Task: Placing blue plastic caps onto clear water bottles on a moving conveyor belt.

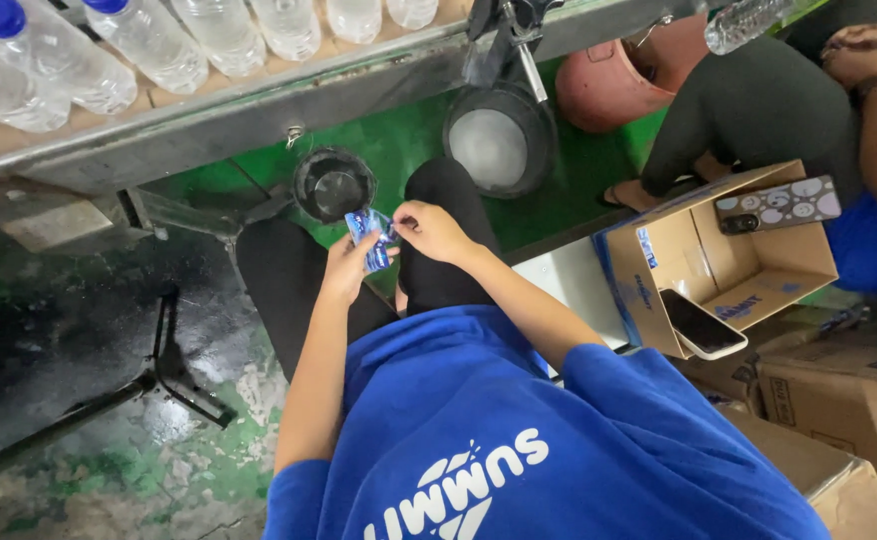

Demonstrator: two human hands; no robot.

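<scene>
I see my left hand (344, 265) and right hand (429, 230) both pinching one blue label (371, 238); seven bottles (149, 40) line the shelf (259, 105), two phones (701, 324) sit on one open box (759, 270).

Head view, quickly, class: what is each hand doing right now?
Left hand: closed on the blue labels.
Right hand: pinching the same labels' top edge.

Bottles (159, 45) lie in a row on the worktop (259, 105) ahead of me. Two funnels (334, 183) hang below it. To my right, an open box (729, 260) with a phone (704, 325) on its flap.
</scene>
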